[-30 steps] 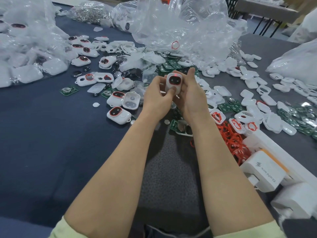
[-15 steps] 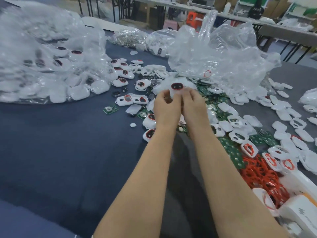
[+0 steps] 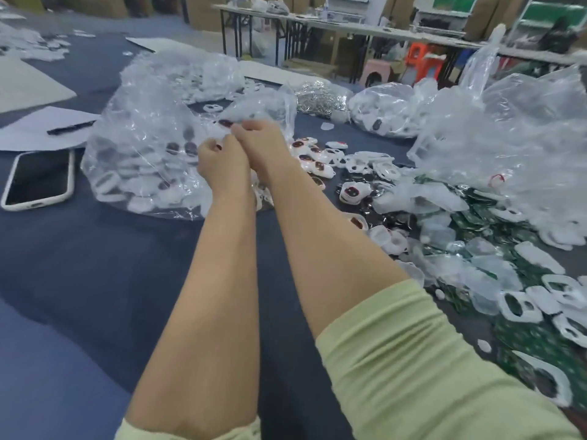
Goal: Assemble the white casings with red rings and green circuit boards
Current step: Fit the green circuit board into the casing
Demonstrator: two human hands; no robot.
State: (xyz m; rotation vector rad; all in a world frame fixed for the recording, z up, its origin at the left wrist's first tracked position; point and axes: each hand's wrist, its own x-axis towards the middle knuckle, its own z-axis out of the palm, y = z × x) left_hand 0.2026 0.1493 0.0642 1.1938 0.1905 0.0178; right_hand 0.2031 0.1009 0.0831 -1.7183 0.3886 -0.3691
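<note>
both hands met at the clear bag (image 3: 143, 122): left hand (image 3: 219, 158) and right hand (image 3: 259, 139) had curled fingers; blur hid whether either gripped the casing (image 3: 225, 123).

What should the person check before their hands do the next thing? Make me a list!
1. Assembled casing at the right hand, grip firm: cannot tell, blurred.
2. Left hand free: cannot tell.
3. Bag of casings right by the hands: ok.
4. Phone out of the hands' way: ok.
5. Green circuit boards on the table: ok.
6. Loose white casings on the table: ok.
</note>
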